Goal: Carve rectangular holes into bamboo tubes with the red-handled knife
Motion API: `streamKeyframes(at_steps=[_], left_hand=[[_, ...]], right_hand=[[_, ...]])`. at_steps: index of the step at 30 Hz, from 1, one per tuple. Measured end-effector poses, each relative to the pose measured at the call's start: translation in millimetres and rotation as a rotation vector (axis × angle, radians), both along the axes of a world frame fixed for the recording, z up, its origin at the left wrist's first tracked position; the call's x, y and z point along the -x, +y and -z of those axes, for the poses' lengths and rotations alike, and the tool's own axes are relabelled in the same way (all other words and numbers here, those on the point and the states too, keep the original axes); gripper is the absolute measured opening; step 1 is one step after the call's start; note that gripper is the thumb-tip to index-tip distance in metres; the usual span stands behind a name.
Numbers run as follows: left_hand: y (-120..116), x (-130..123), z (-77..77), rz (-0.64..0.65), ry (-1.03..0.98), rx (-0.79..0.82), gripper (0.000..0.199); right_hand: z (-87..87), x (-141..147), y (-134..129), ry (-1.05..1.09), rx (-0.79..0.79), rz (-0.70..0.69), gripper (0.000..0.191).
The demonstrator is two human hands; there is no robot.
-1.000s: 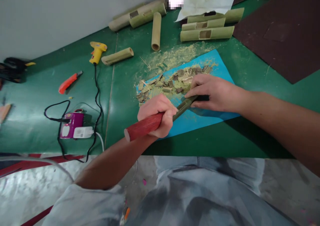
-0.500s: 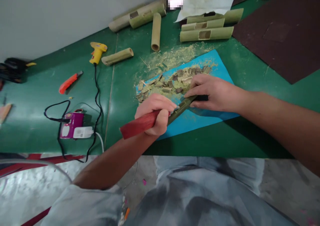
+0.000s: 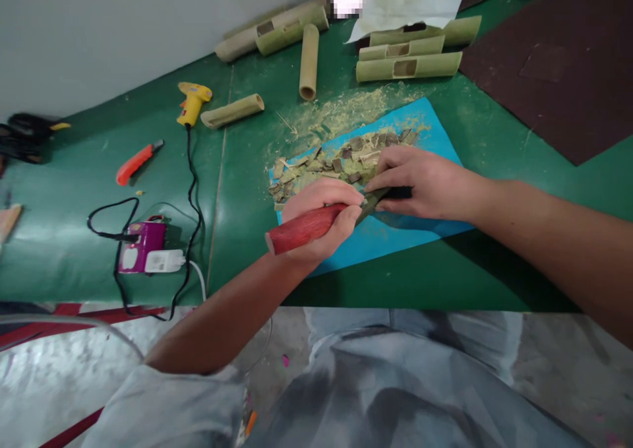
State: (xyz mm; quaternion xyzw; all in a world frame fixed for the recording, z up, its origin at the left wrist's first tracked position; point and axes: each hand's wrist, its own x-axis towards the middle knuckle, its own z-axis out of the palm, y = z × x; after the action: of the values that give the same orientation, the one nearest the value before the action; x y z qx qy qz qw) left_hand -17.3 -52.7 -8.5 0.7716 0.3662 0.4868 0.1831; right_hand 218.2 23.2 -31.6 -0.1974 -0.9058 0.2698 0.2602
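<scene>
My left hand (image 3: pixel 320 198) is wrapped round the red wooden handle of a tool (image 3: pixel 306 229); the working end is hidden by my fingers and the piece below. A dark green bamboo piece (image 3: pixel 372 205) slants under both hands, and the tool's front meets it. My right hand (image 3: pixel 430 183) pinches the far end of this bamboo between thumb and fingers, pressing it down over a blue sheet (image 3: pixel 395 235). Bamboo chips (image 3: pixel 337 166) and pale dust lie on the sheet just beyond my hands.
Cut bamboo tubes (image 3: pixel 409 67) lie at the back, several with rectangular openings. To the left are a yellow glue gun (image 3: pixel 192 101), an orange utility knife (image 3: pixel 138 163) and a purple power box (image 3: pixel 146 245) with cords. A dark brown sheet (image 3: pixel 564 65) covers the right.
My left hand and the red-handled tool have slid forward and right along the bamboo, closer to my right hand. My right hand has stayed in place.
</scene>
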Motion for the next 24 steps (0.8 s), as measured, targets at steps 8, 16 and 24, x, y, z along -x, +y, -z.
streamKeyframes(at_steps=[8, 16, 24], left_hand=[[0.7, -2.3, 5.0, -0.016, -0.140, -0.145, 0.031], [-0.3, -2.3, 11.8, -0.011, -0.231, -0.165, 0.032], [-0.2, 3.1, 20.7, -0.006, -0.280, -0.145, 0.033]], right_hand=[[2.7, -2.0, 0.6, 0.016, -0.029, -0.019, 0.023], [3.8, -3.3, 1.2, 0.025, -0.051, -0.021, 0.022], [0.4, -2.2, -0.1, -0.003, -0.065, -0.014, 0.023]])
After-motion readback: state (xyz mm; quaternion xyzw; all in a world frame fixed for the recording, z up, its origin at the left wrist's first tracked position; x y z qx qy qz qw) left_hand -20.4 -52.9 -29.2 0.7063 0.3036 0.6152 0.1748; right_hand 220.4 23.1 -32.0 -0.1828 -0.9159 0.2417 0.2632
